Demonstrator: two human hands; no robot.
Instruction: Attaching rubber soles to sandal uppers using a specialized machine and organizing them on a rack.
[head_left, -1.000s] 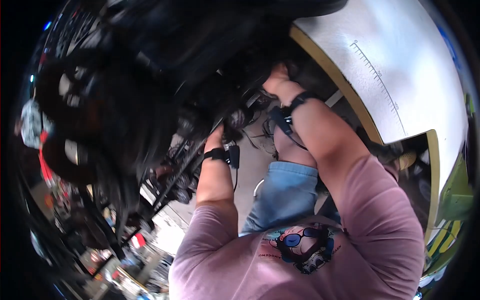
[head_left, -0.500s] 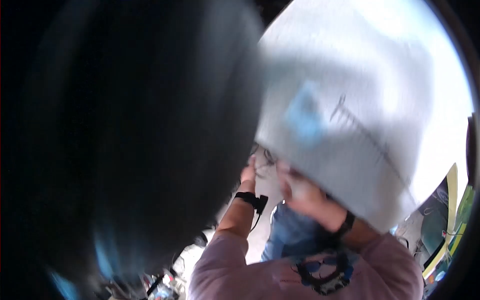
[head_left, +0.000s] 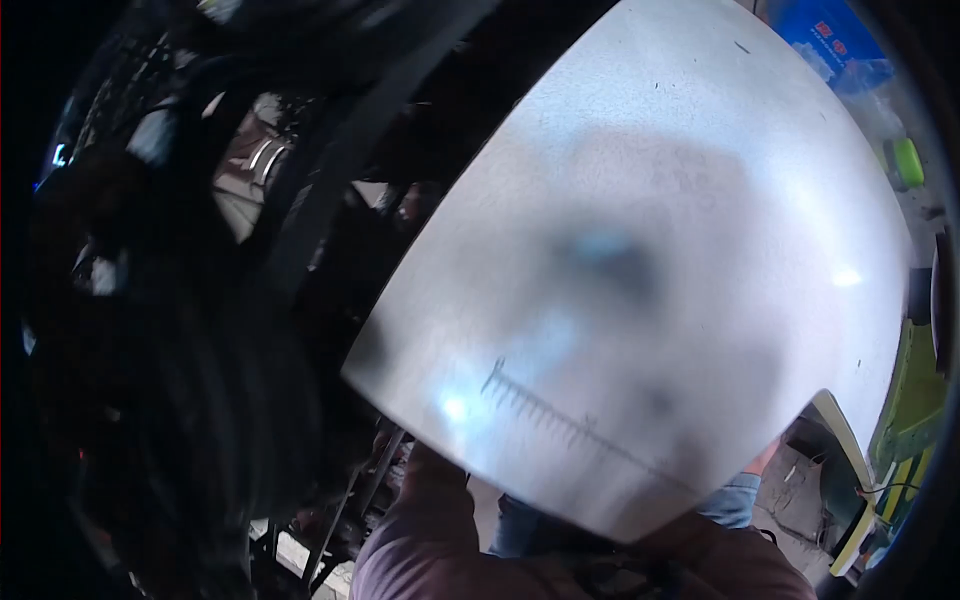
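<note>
A large white, glossy curved panel (head_left: pixel 560 180) fills the middle of the head view, with a dark stitch-like line (head_left: pixel 580 425) across its lower part. My left sleeve (head_left: pixel 430 530) comes up from the lower edge, and the forearm passes under the panel's lower left edge; the left hand is hidden there. At the lower right edge of the panel a small patch of skin (head_left: pixel 764 457) shows above blue jeans (head_left: pixel 733 500). Whether it belongs to my right hand or forearm I cannot tell; its fingers do not show.
Dark, blurred machine-like parts (head_left: pixel 330 170) with bars crowd the left side. At the upper right lie a blue printed package (head_left: pixel 825 40) and a bright green object (head_left: pixel 905 163). Yellow-green boards (head_left: pixel 910 400) stand at the right, beside a pale-edged strip (head_left: pixel 850 440).
The view has shifted, and the white panel now covers more of it, lower and further left. Both hands, visible below the panel before, are now hidden or barely showing. The large dark blur at left has receded.
</note>
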